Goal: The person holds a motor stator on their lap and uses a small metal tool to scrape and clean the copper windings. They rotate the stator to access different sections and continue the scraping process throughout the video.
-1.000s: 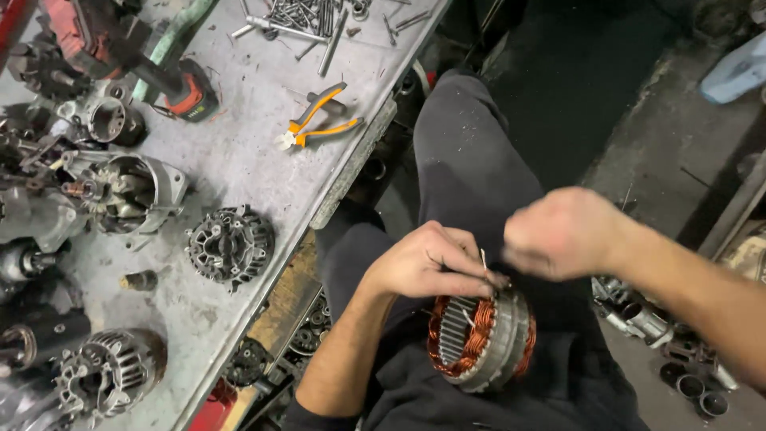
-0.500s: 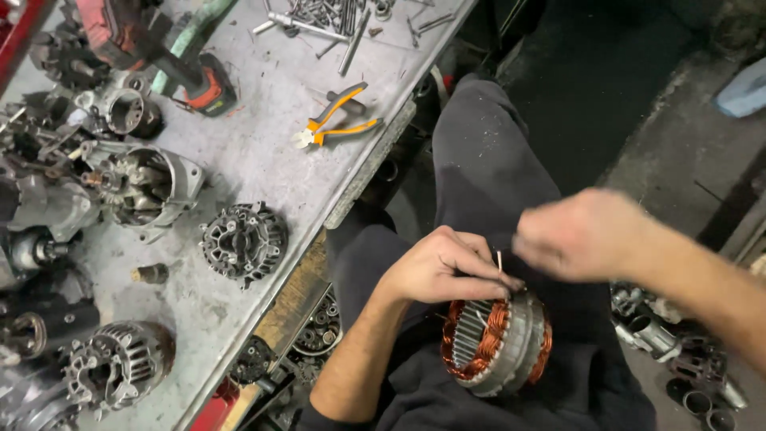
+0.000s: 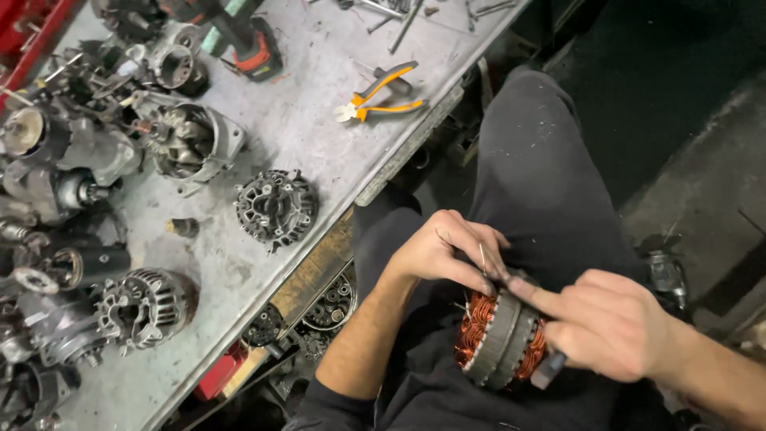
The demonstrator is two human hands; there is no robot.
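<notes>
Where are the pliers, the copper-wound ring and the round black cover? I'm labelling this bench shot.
pliers [image 3: 381, 96], head view, on the orange handles.
copper-wound ring [image 3: 499, 342], head view, on its grey metal band.
round black cover [image 3: 277, 207], head view, on its slotted face.

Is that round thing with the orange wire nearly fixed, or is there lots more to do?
Done: the stator is out of its housing, with copper windings showing on both sides. In hand: it rests on the lap, the left hand pinching a wire lead at its top and the right hand steadying its side. Left: it isn't refitted, and alternator parts, like one end cover, lie apart on the bench.
</notes>
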